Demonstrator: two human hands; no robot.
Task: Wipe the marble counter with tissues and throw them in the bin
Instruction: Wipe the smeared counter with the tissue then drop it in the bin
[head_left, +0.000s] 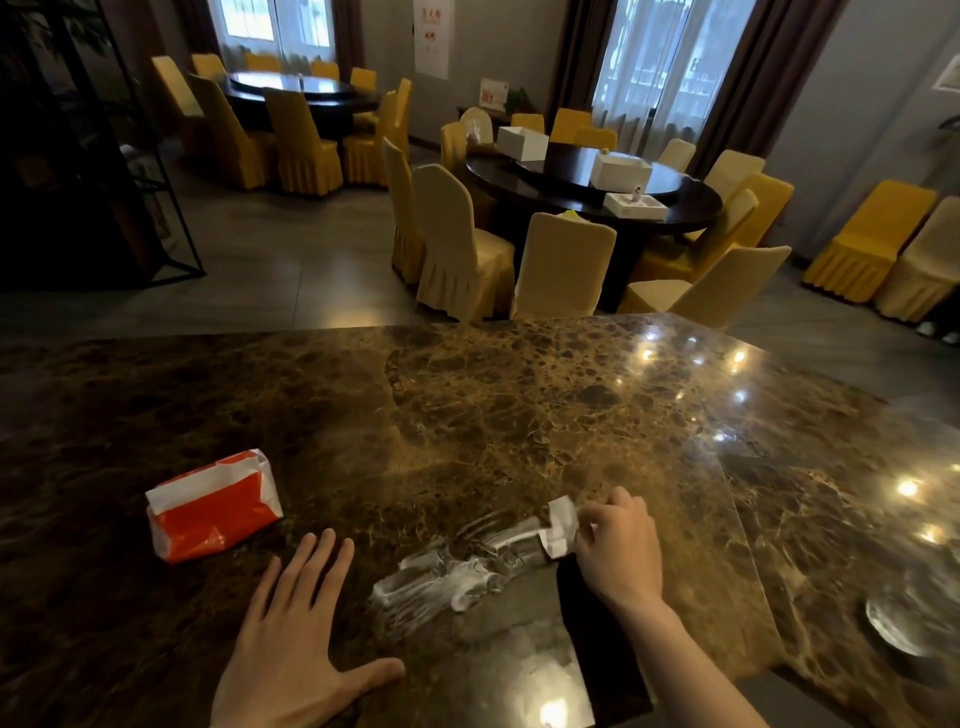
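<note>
Tissue (562, 525) half hidden by right hand (618, 548)

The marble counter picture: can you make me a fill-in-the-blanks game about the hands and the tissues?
1. The right hand pinches a white ____ in its grip.
2. The left hand lies ____ on the marble counter, fingers spread, holding nothing.
3. The tissue pack is white and ____.
4. The whitish smear sits between the two ____.

Missing words: tissue; flat; orange; hands
</note>
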